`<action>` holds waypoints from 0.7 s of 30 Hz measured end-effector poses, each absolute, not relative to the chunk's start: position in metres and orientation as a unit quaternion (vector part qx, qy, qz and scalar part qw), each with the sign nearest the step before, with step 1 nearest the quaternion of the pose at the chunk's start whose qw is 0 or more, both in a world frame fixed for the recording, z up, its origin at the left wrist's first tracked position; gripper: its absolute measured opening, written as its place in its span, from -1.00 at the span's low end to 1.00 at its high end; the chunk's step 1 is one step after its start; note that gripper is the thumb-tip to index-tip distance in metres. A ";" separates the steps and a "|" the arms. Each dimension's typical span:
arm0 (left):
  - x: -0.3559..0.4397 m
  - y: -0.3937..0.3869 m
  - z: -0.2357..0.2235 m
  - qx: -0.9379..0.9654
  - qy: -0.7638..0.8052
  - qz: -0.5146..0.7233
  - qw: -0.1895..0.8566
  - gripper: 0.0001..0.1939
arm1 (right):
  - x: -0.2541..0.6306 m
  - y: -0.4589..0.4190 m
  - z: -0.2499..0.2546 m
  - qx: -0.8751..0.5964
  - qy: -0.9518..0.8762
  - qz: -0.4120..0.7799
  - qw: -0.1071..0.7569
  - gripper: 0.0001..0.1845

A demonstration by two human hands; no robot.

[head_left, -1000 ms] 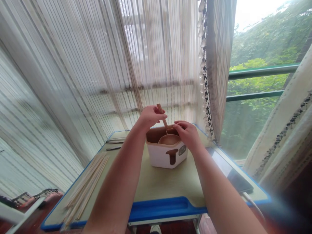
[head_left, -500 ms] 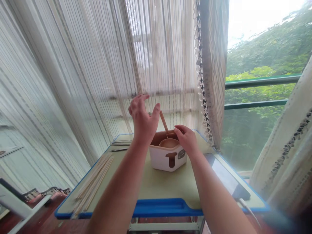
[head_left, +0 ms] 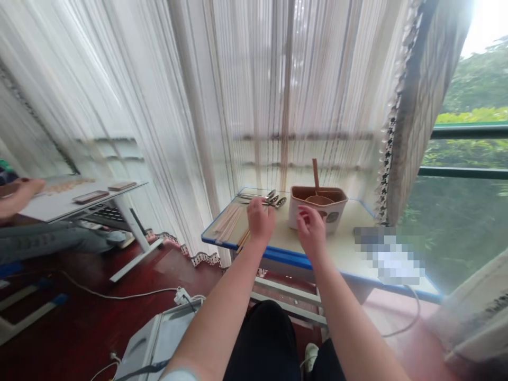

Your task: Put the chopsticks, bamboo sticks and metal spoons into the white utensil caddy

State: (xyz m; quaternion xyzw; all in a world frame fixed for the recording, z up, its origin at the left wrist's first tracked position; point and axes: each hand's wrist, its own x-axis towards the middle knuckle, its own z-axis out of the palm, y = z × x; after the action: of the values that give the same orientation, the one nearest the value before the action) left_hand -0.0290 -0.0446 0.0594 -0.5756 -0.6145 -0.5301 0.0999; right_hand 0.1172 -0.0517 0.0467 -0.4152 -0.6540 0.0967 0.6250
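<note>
My left hand point(head_left: 260, 221) hovers over the near edge of the blue-rimmed table point(head_left: 286, 257), fingers loosely bent and holding nothing. It is just right of a bundle of wooden chopsticks point(head_left: 227, 219). My right hand point(head_left: 311, 230) floats beside it, also empty with fingers apart, in front of the white and brown utensil holder point(head_left: 331, 210). A brown wooden ladle point(head_left: 317, 197) stands in the holder with its handle up. Neither hand touches the holder. Metal spoons point(head_left: 265, 198) lie at the table's back left.
Striped sheer curtains hang behind the table, with a window and green railing at right. Another person's hand point(head_left: 18, 194) rests on a white desk point(head_left: 71, 201) at far left. A power strip point(head_left: 184, 294), cables and a white box point(head_left: 156, 341) lie on the red floor.
My view has pulled back and swung left. My left hand let go of the ladle handle and dropped toward the table edge. My right hand came off the holder's rim.
</note>
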 end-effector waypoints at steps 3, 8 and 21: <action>-0.053 -0.060 0.040 -0.586 -0.698 -0.399 0.096 -0.66 | 0.092 -0.048 0.030 -0.435 -0.707 0.228 0.509 -0.67; -0.070 -0.080 0.021 -0.621 -0.757 -0.195 0.058 -0.64 | 0.070 -0.028 0.016 -0.427 -0.787 0.217 0.388 -0.75; -0.037 -0.053 0.025 -0.555 -0.826 -0.095 0.015 -0.60 | 0.082 -0.011 -0.003 -0.484 -0.709 0.286 0.426 -0.57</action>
State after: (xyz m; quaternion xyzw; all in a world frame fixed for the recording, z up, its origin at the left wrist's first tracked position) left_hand -0.0369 -0.0532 0.0249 -0.5553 -0.8261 -0.0945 0.0154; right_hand 0.0819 -0.0106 -0.0026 -0.4843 -0.7089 0.2859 0.4256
